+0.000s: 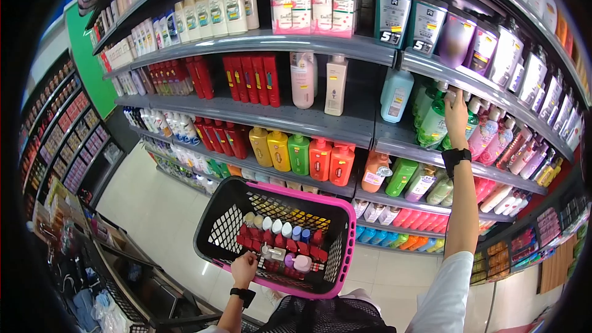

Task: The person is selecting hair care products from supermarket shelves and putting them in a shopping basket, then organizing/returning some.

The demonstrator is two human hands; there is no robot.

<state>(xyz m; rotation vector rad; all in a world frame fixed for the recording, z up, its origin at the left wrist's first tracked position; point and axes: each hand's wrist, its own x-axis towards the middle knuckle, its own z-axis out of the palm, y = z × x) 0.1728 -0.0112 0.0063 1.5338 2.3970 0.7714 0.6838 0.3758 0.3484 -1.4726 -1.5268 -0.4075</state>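
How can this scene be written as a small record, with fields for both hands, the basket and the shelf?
Right hand: among green bottles; firm grip unclear
Left hand: at the basket's near rim; grip unclear
Basket: black, pink-rimmed, holding several bottles
Shelf: green bottles between a pale blue bottle and pink bottles

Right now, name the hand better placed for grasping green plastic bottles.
Likely the right hand: it reaches among those green bottles; the left hand is at the pink-rimmed black basket.
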